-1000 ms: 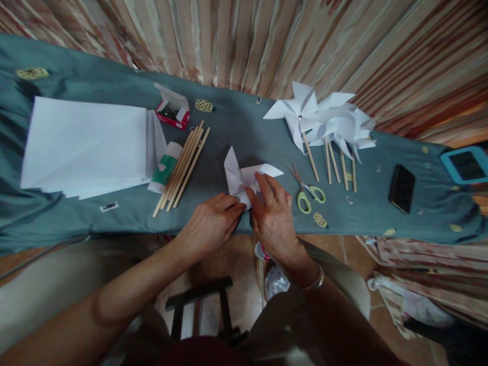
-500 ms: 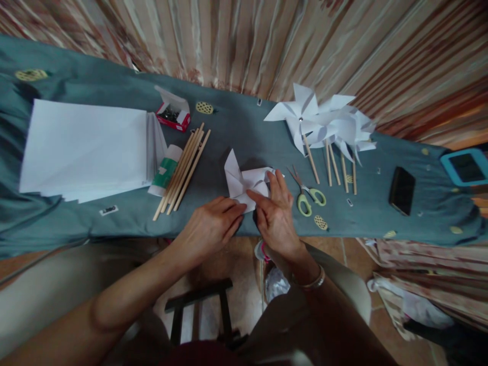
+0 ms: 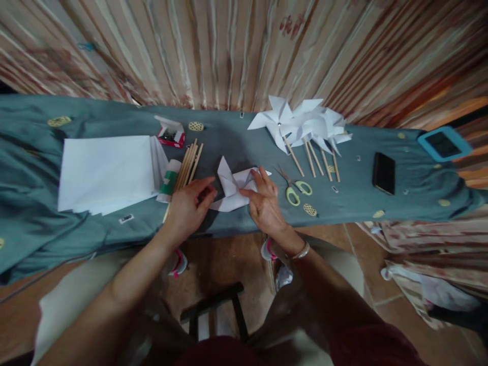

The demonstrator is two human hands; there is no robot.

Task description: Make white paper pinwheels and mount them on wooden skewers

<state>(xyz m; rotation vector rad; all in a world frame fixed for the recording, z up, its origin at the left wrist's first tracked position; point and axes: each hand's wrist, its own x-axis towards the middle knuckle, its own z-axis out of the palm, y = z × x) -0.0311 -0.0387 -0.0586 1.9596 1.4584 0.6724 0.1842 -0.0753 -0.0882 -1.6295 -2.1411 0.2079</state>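
Note:
A white paper pinwheel (image 3: 235,184), its vanes partly folded in, lies near the front of the table. My right hand (image 3: 266,199) holds it from the right, with fingertips pressed on its folded part and middle. My left hand (image 3: 191,204) is off the paper on its left side, fingers curved and apart with nothing visible in them. It hovers over the lower part of the wooden sticks (image 3: 189,165), hiding some of them. Beside the sticks lies a green and white glue stick (image 3: 170,180). Green-handled scissors (image 3: 294,187) lie to the right of my right hand.
A stack of white paper (image 3: 107,173) lies at the left. Behind the sticks stands an open red box (image 3: 171,136) of small metal pieces. Several finished pinwheels (image 3: 280,124) lie at the back right, with a black phone (image 3: 384,173) and a blue-framed device (image 3: 444,144) farther right.
My left hand has let go of the pinwheel and moved left toward the sticks. A lower vane it covered now shows. My right hand stays on the paper; the whole view has shifted.

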